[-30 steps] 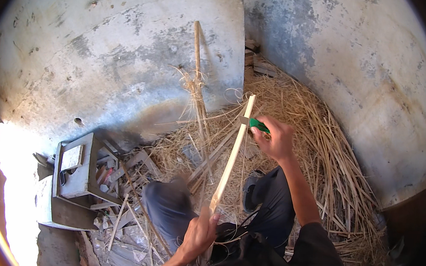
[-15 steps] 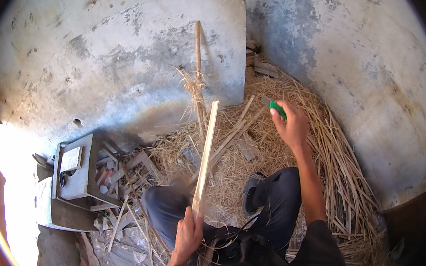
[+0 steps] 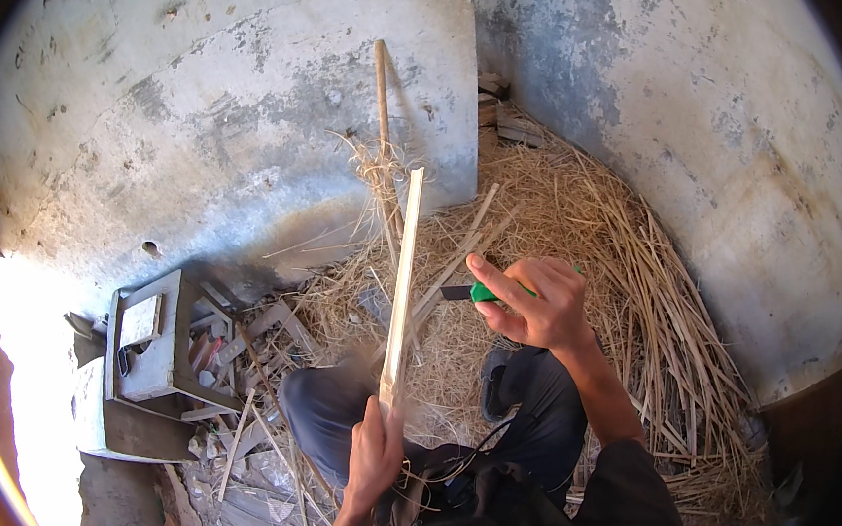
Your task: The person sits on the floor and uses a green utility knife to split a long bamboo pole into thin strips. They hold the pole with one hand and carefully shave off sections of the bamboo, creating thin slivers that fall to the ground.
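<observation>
My left hand (image 3: 375, 455) is closed around the lower end of a pale split bamboo strip (image 3: 403, 281), which stands up lengthwise in front of me. To its right, my right hand (image 3: 537, 302) grips a knife with a green handle (image 3: 484, 293). The short dark blade (image 3: 455, 292) points left toward the strip, with a gap between them. My right index finger stretches out above the handle. Most of the handle is hidden inside the hand.
A stick (image 3: 382, 102) with fibres tied round it leans on the stained wall (image 3: 256, 102). Shavings and straw (image 3: 545, 199) cover the floor, with long strips (image 3: 684, 313) heaped along the right wall. A battered wooden box (image 3: 153, 341) stands at left among scraps.
My right hand has come down and leftward with the knife, and its blade now shows clearly near the strip. The strip has tilted more upright, its top shifting slightly left and up.
</observation>
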